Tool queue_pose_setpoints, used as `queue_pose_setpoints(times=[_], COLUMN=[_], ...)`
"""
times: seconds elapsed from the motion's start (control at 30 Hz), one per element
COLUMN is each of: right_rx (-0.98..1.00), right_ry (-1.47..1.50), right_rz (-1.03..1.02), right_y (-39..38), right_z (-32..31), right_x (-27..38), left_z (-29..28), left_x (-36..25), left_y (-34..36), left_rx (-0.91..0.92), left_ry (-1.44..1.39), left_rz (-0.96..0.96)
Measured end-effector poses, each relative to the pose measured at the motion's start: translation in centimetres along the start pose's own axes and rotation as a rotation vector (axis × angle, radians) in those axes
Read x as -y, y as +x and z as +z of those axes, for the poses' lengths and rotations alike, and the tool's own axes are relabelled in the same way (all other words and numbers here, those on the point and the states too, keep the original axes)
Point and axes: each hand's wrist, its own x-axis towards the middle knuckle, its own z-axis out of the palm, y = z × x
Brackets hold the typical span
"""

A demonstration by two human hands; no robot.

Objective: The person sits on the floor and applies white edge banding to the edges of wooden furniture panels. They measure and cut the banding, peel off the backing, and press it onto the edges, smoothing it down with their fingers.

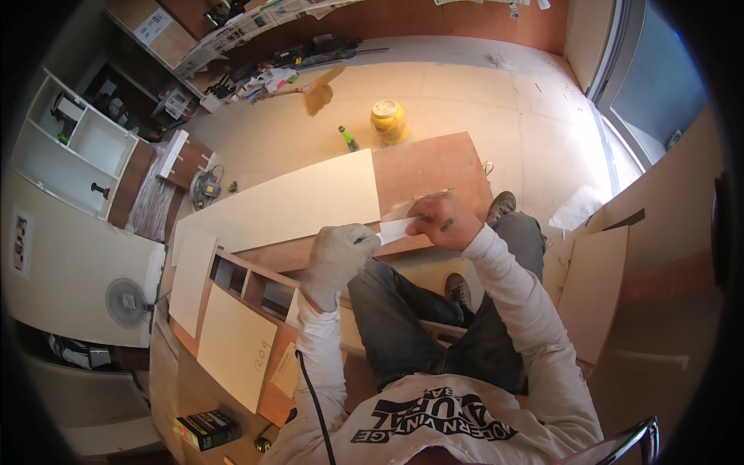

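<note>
My left hand, in a pale work glove, has its fingers closed in a pinch on one end of a white strip. My bare right hand grips the strip's other end, so it spans the short gap between the hands. A thin, pale piece stands out beside the right hand's knuckles; its kind is unclear. Both hands are above the near edge of a long board with a cream panel and a bare brown wood part.
Beyond the board stand a green bottle and a yellow tub. A power tool lies off its left end. Cream boards lie on a wooden frame at my left, near a fan. A broom is on the floor.
</note>
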Motion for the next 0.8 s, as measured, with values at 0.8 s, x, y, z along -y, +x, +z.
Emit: queue_pose_setpoints(times=[0.8], right_rx=[-1.034], right_ry=[0.040], right_rz=[0.333], right_y=[-10.3], right_z=[-14.3], right_x=[-7.6], left_z=[11.0], left_x=[9.2], left_y=[1.5], left_rx=[-0.054], left_ry=[0.151], left_rz=[-0.090])
